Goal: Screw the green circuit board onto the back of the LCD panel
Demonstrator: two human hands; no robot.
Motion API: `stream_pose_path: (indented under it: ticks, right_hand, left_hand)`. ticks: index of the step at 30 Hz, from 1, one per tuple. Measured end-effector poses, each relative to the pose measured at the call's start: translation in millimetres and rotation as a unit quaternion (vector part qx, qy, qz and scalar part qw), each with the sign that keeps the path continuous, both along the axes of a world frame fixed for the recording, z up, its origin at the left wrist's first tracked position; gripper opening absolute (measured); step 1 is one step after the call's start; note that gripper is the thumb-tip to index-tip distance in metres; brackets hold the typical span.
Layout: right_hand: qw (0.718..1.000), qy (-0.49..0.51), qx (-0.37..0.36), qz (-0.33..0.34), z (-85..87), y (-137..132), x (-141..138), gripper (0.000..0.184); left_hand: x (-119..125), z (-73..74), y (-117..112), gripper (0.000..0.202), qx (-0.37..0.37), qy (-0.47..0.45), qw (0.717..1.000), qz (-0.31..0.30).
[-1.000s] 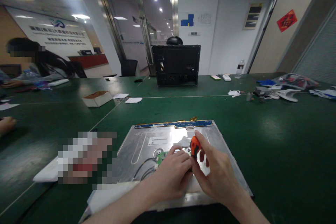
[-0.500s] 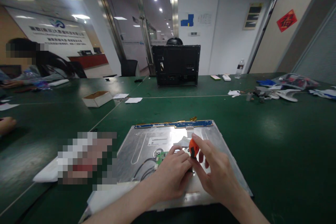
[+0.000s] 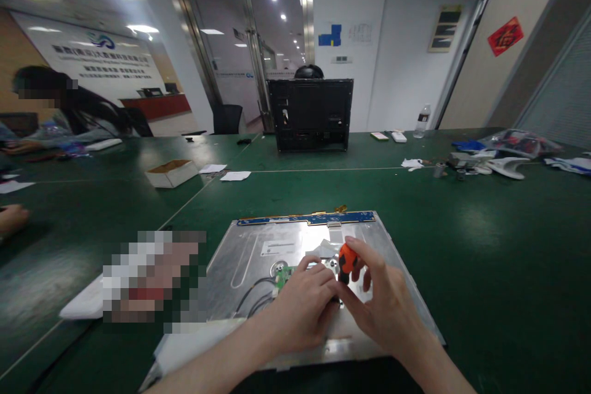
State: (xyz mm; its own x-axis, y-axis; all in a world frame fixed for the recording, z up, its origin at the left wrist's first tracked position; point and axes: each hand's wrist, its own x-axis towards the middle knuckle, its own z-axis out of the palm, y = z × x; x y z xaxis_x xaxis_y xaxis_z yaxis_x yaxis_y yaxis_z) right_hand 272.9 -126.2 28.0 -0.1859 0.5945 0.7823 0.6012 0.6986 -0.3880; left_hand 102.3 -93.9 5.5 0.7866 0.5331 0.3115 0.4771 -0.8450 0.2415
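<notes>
A screwdriver [image 3: 347, 258] with a stubby orange and black handle stands nearly upright over a flat metal display panel [image 3: 258, 237]. The fingers and thumb of my right hand [image 3: 390, 305] pinch its handle. Close beside it, my left hand [image 3: 305, 301] is closed and rests on the panel, its fingertips by the screwdriver's lower end; whatever they hold is hidden. A small green circuit board [image 3: 284, 277] with black cables [image 3: 249, 292] shows partly from under the left hand. Along the panel's far edge runs a blue circuit strip [image 3: 351, 217]. The screwdriver tip is out of sight.
The panel lies on a green table [image 3: 484, 271]. To the left are a blurred-out package [image 3: 80, 301] and an open white box [image 3: 170, 175]. A black monitor back [image 3: 314, 114] stands ahead. Bags and parts [image 3: 508, 157] lie far right. A person [image 3: 92, 111] sits at far left.
The screwdriver handle and my right fingers have shifted slightly right and the handle has turned, showing more black. My left hand stays nearly in place.
</notes>
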Motion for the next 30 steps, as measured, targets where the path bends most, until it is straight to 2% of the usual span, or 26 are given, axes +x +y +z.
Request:
stream_pose_path:
  ticks: [5,12,18,25,30]
  right_hand:
    - [1.000,-0.012,0.002,0.016,3.3,-1.7,1.0,0.046]
    - [0.999,-0.001,-0.022,0.026,2.5,-6.4,2.5,0.058]
    - [1.000,-0.010,-0.002,0.018,2.2,0.2,2.1,0.055]
    - [0.999,-0.012,-0.027,0.036,2.2,-3.1,0.9,0.067]
    - [0.999,-0.018,-0.030,0.007,0.4,-5.2,1.0,0.063]
  left_hand:
    - [0.1,-1.1,0.1,0.014,0.000,-0.020,1.000,0.000]
    - [1.4,3.1,0.1,0.020,-0.009,-0.016,1.000,-0.011]
    - [0.9,-1.2,0.2,0.011,0.004,-0.010,1.000,-0.002]
    - [1.1,-1.3,0.2,0.014,0.013,-0.015,1.000,-0.009]
    - [2.1,2.9,-1.3,0.015,0.009,-0.015,1.000,-0.006]
